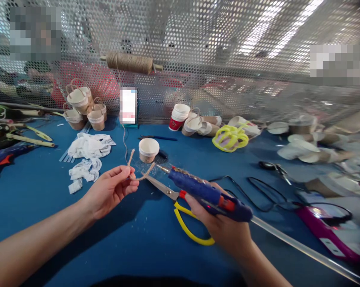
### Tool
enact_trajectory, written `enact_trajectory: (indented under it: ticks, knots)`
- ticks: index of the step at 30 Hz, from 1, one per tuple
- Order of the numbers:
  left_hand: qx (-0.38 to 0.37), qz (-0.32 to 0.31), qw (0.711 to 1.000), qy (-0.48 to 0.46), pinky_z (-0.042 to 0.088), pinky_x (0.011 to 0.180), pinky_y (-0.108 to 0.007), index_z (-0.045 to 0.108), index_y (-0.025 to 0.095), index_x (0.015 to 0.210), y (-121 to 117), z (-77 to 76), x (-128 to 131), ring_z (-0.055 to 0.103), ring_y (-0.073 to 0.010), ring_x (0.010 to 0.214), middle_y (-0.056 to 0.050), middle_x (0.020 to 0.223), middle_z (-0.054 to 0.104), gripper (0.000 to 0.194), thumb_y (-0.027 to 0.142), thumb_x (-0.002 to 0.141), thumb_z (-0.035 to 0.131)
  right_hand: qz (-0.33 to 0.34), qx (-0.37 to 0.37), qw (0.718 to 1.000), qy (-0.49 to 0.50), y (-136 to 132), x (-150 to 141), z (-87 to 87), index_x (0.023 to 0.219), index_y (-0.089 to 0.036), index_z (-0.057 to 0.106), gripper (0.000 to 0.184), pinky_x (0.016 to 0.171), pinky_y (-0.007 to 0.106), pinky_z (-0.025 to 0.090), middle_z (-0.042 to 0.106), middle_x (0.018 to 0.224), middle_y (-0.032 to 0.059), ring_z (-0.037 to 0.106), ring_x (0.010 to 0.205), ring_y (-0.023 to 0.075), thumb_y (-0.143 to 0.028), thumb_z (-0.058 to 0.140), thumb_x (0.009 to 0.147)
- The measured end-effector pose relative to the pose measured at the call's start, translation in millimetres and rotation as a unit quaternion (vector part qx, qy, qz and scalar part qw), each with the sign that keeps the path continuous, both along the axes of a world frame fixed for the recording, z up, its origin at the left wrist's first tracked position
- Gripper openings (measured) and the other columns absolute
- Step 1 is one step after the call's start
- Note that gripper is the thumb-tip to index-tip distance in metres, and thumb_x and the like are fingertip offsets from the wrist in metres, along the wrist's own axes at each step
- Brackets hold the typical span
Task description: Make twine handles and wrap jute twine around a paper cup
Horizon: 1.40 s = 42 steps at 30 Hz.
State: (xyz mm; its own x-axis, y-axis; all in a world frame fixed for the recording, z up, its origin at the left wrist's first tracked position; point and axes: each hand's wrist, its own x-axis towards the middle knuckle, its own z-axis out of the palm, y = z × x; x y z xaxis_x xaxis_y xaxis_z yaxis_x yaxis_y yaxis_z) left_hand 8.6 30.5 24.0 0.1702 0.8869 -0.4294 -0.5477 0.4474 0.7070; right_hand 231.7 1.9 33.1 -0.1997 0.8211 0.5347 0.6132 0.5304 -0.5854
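My left hand (pixel 115 185) pinches a short length of twine (pixel 144 176), bent in a curve with both ends up. Wrapped in my right hand (pixel 224 227) is a blue glue gun (pixel 198 185), a long clear glue stick (pixel 302 247) running out of its back. The gun's metal nozzle is close to one end of the twine; whether they touch I cannot tell. Below the gun lie scissors (pixel 187 229) with yellow handles, partly hidden by my right hand. Just beyond the twine stands a small cup (pixel 149 153) with a white lace rim and a brown lower part.
Small handled baskets (pixel 78 105) are stacked back left, near white lace strips (pixel 90 145). A twine spool (pixel 129 63) hangs on the perforated metal screen. A red and white paper cup (pixel 179 117) and a yellow ring-shaped piece (pixel 230 139) stand behind. A purple power strip (pixel 323 235) lies right.
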Motion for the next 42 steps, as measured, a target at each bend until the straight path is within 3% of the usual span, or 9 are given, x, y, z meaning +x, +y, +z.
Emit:
enact_trajectory:
  ticks: [42]
  knots:
    - [0.000, -0.027, 0.999, -0.017, 0.052, 0.053, -0.014, 0.060, 0.008, 0.070, 0.0, -2.9, -1.2, 0.062, -0.0083, 0.056, -0.002, 0.064, 0.058, 0.024, 0.007, 0.086, 0.042, -0.022, 0.002, 0.999, -0.030, -1.2, 1.6, -3.4, 0.073, -0.019, 0.055, 0.008, 0.055, 0.022, 0.047, 0.061, 0.066, -0.0006, 0.059, 0.057, 0.0124, -0.025, 0.057, 0.077]
